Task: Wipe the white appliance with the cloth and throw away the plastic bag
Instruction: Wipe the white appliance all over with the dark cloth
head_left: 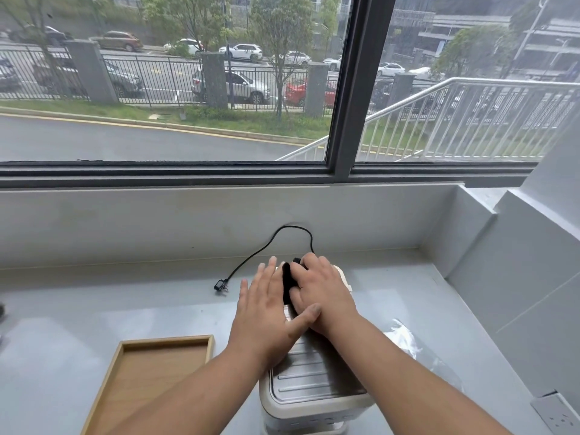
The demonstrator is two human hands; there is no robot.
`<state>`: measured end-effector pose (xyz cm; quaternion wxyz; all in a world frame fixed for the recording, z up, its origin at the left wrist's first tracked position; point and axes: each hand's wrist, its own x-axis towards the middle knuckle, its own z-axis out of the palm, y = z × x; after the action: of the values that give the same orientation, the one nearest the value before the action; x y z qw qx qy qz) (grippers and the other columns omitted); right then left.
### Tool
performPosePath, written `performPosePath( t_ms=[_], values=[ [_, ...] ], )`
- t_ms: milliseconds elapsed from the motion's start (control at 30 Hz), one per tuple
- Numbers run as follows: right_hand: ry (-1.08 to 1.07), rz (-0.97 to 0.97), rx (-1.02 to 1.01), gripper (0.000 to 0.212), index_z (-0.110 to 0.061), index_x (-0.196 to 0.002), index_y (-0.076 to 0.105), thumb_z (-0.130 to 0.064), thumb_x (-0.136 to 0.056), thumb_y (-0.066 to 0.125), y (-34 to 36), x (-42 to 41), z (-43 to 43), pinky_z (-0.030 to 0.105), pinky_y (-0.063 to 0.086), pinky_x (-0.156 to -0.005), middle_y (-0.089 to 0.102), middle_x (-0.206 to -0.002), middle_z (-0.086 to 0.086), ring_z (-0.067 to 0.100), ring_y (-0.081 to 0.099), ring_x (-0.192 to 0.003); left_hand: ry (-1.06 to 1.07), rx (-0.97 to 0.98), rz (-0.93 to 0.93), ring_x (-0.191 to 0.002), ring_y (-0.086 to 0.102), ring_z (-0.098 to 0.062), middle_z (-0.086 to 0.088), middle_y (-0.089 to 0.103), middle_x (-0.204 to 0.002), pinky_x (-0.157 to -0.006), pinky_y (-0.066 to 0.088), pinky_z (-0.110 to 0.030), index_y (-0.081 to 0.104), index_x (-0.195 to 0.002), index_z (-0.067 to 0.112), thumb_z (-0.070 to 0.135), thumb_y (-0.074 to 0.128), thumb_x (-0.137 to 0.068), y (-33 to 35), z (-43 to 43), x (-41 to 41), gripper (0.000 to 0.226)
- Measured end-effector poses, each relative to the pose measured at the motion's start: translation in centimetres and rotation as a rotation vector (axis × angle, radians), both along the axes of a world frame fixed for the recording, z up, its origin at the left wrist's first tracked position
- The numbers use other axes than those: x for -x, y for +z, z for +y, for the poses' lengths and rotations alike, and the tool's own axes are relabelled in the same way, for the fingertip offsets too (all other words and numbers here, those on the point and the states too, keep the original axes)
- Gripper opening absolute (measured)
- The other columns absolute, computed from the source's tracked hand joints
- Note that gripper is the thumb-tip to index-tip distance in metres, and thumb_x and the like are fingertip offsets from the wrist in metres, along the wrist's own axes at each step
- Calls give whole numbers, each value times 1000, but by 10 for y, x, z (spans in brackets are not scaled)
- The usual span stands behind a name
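Cloth point(287, 283) under curled right fingers point(300, 297)

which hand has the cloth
The right hand: its fingers curl over the black cloth on the white appliance. The left hand lies flat, bare.

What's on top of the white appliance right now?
On the white appliance the left hand lies flat and the right hand holds a black cloth. The lid's far part beneath them is hidden.

A: Where is there room?
B: On the surface point(94, 304) left of the appliance point(314, 383), between tray point(166, 340) and cord point(251, 257).
A: And the right side?
B: Tighter: the bag point(408, 340) lies near the appliance, with the wall point(502, 277) beyond it.
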<state>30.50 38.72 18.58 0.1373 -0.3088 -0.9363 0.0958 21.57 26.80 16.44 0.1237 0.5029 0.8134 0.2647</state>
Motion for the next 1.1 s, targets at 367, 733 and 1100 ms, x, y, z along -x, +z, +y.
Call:
performPosePath(
  t_ms=[367,733,1100],
  values=[
    [27,109,155,26,-20,-102,62,-25,-82,46,0,-18,-30,38,39,-82,41,-94,-7,23,41,-91,-153,13,-2,-160,-5,-6,1,18,-174,-130,-12,-35,16,-167,20,98,33,-66,8,0,2,129],
    [22,86,174,17,-21,-95,60,-26,-83,49,3,-52,-62,41,43,-80,42,-94,-6,23,43,-89,-275,-59,8,-161,12,-16,2,37,-166,-131,-5,-39,34,-159,34,94,47,-60,9,-4,4,117],
    [41,69,157,23,-19,-94,56,-29,-80,42,3,-88,-90,34,39,-84,50,-98,0,21,43,-92,-267,-4,87,-161,11,-16,2,29,-172,-131,-2,-41,35,-161,37,95,20,-71,8,-3,5,107]
  ],
)
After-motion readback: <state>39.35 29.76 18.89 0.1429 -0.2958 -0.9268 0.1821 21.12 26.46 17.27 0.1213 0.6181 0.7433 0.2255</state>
